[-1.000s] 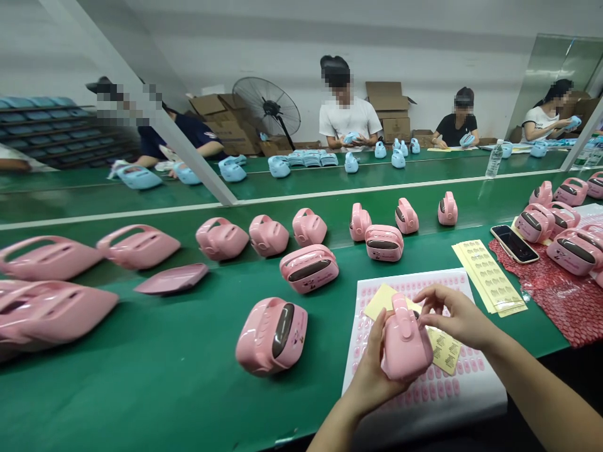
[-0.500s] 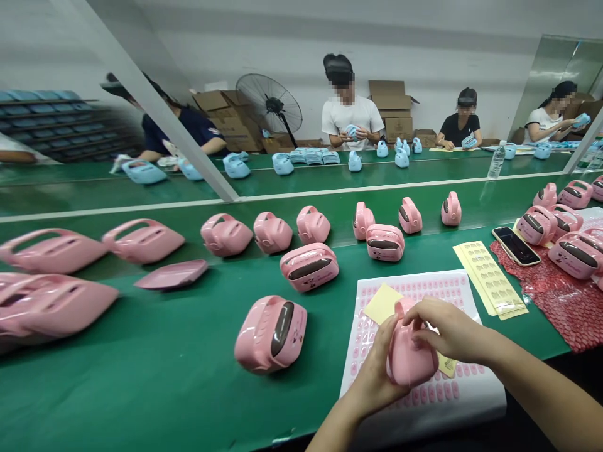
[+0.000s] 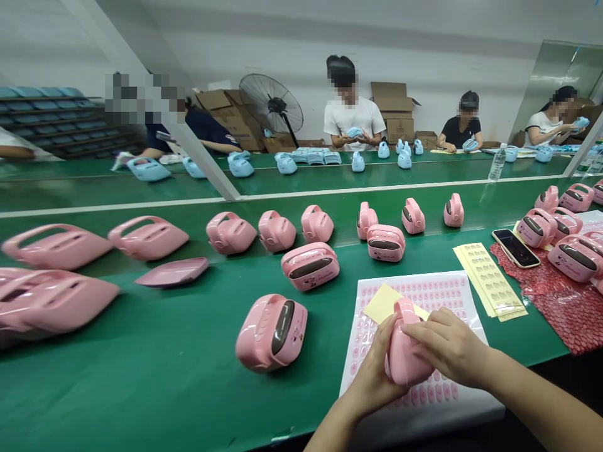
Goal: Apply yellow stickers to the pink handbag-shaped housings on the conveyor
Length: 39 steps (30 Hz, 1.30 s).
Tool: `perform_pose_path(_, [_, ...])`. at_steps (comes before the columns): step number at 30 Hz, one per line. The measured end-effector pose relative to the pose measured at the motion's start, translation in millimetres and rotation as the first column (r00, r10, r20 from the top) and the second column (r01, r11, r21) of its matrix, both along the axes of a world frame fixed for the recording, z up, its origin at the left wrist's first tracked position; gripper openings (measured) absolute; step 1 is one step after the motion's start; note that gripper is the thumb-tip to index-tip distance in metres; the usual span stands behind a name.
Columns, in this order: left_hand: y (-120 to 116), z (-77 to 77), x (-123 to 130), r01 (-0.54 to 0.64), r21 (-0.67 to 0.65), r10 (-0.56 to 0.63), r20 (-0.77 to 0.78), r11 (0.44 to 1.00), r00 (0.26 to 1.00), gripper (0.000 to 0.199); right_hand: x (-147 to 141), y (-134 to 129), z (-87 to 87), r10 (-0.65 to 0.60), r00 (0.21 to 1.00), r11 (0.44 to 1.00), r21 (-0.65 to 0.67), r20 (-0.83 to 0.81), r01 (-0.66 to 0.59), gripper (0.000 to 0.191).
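Note:
A glossy pink handled case [image 3: 409, 355] is held above a white sheet of small pink stickers [image 3: 365, 326]. My left hand [image 3: 379, 370] wraps round its left side and underside. My right hand [image 3: 450, 345] presses on its upper right side with fingers held together; whether a sticker is under the fingertips cannot be seen. Yellow backing paper [image 3: 382, 302] lies on the sticker sheet, partly behind the case. Another pink case with a dark window [image 3: 272, 333] stands to the left on the green table [image 3: 155, 376].
More pink cases [image 3: 311, 265] stand across the table and on the belt behind. To the right are yellow sticker strips [image 3: 492, 280], a phone [image 3: 516, 247] and red bubble wrap [image 3: 556, 301]. Beyond, people [image 3: 354, 119] handle blue cases; a water bottle [image 3: 497, 163] stands there.
My right hand's fingers have gone from curled at the case's top to extended flat along its right side. The pink cases on the belt have shifted slightly right.

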State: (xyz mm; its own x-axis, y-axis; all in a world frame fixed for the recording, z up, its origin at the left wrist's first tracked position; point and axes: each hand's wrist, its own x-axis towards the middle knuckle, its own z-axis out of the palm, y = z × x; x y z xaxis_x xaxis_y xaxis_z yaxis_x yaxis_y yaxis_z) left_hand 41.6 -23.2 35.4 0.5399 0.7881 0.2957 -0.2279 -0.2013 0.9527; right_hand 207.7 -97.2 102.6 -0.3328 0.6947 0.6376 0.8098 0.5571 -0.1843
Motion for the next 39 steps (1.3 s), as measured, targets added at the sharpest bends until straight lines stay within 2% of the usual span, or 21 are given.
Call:
perform_pose_path(4, [2,-9.3,-1,0.009,0.173,-0.001,-0.051,0.985,0.999,0.083,-2,-4,-2.7,-0.088,0.993,0.995,0.056,0.079,0.084,0.027])
perform_pose_path(8, [5,-16.6,-2,0.077,0.394,-0.019,-0.148,0.916,0.989,0.094,-6,-6,-4.8,-0.159,0.979,0.981,0.129,0.124,0.143,0.023])
perform_pose_path(10, [6,-16.7,-1,0.113,0.459,-0.015,-0.213,0.881,0.977,0.097,-8,-7,-5.5,-0.192,0.973,0.973,0.156,0.131,0.171,0.021])
perform_pose_path(13, [5,-14.7,0,0.128,0.497,0.003,-0.253,0.859,0.967,0.095,-12,-9,-8.0,-0.243,0.963,0.960,0.173,0.117,0.221,0.020])
perform_pose_path(16, [4,-13.7,0,0.132,0.522,0.009,-0.258,0.842,0.966,0.093,-14,-8,-14.3,-0.270,0.963,0.959,0.091,-0.004,0.269,0.023])
perform_pose_path(18, [4,-14.6,-1,0.144,0.533,0.003,-0.265,0.834,0.964,0.091,-14,-3,-19.3,-0.282,0.940,0.959,-0.069,-0.191,0.274,0.030])
perform_pose_path(20, [5,-16.2,-3,0.156,0.524,-0.005,-0.278,0.837,0.961,0.089,-10,4,-23.2,-0.303,0.874,0.938,-0.279,-0.380,0.204,0.044])
perform_pose_path(22, [6,-18.1,-6,0.169,0.502,-0.012,-0.300,0.848,0.954,0.091,-6,12,-25.4,-0.324,0.800,0.886,-0.459,-0.504,0.070,0.059])
perform_pose_path(24, [8,-20.2,-7,0.188,0.490,-0.022,-0.325,0.851,0.945,0.093,-1,19,-26.5,-0.332,0.743,0.833,-0.550,-0.582,-0.058,0.063])
perform_pose_path(25, [9,-21.3,-7,0.196,0.486,-0.027,-0.333,0.852,0.942,0.095,0,21,-26.9,-0.329,0.712,0.823,-0.558,-0.620,-0.104,0.059])
perform_pose_path(27, [9,-23.7,-7,0.185,0.478,-0.023,-0.324,0.859,0.946,0.098,1,21,-27.5,-0.317,0.644,0.846,-0.515,-0.697,-0.141,0.043])
perform_pose_path(30, [6,-25.9,-4,0.111,0.476,0.025,-0.270,0.873,0.963,0.101,-5,13,-27.1,-0.314,0.564,0.906,-0.419,-0.764,-0.062,0.019])
perform_pose_path(32, [2,-25.2,-3,0.088,0.475,0.049,-0.267,0.876,0.962,0.099,-10,5,-25.4,-0.334,0.543,0.912,-0.410,-0.770,-0.020,0.009])
perform_pose_path(34, [-1,-22.9,-2,0.096,0.473,0.048,-0.284,0.876,0.958,0.096,-14,0,-23.0,-0.372,0.496,0.885,-0.461,-0.785,-0.065,0.005])
perform_pose_path(37, [-3,-18.4,-1,0.066,0.497,0.070,-0.250,0.865,0.966,0.091,-14,0,-19.4,-0.445,0.345,0.802,-0.539,-0.826,-0.258,0.011])
perform_pose_path(39, [-3,-15.3,-1,0.066,0.514,0.077,-0.252,0.855,0.965,0.088,-12,2,-17.4,-0.475,0.263,0.756,-0.543,-0.839,-0.366,0.018])
